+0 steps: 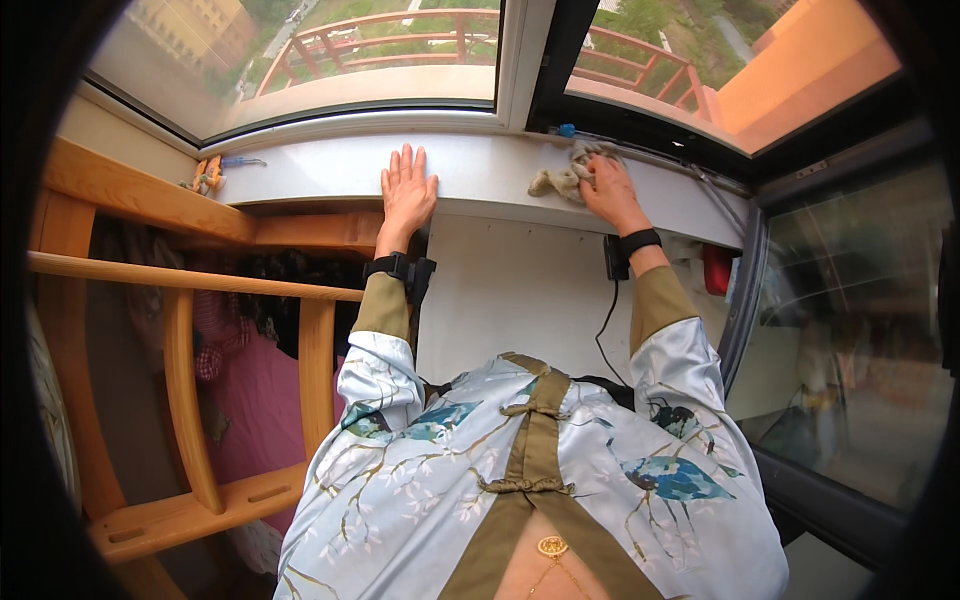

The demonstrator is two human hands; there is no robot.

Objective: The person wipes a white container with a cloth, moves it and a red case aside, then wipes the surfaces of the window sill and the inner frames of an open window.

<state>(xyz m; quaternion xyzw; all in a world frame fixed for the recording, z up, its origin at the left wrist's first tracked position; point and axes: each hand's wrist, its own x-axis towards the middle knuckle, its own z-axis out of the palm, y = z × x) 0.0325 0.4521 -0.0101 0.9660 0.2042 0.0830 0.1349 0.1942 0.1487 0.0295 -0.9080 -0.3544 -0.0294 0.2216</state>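
Nearest, below both hands, is the person's pale blue robe [420, 480] with olive trim and bird patterns, its sleeves ending short of a black band [640, 242] on each wrist. To the lower left of the left hand [406, 196] stands a wooden railing [178, 380], with pink fabric [255, 400] showing between its bars. A white panel [500, 290] fills the space below and between the hands, and a black box with a cord [614, 260] is just left of the right wrist. The left hand lies palm down on the white windowsill [480, 170], fingers straight and slightly spread, holding nothing. The right hand [611, 190], well apart from it, curls its fingers over a crumpled beige cloth [556, 182], which rests on the same sill and spreads to their left. Well left of the left hand lies a small blue item [240, 162] beside an orange object [209, 175]. To the right of the right hand, a glazed window sash [850, 320] stands swung inward. Farthest, past the panes beyond both hands, are a reddish balcony railing [460, 36] and greenery.
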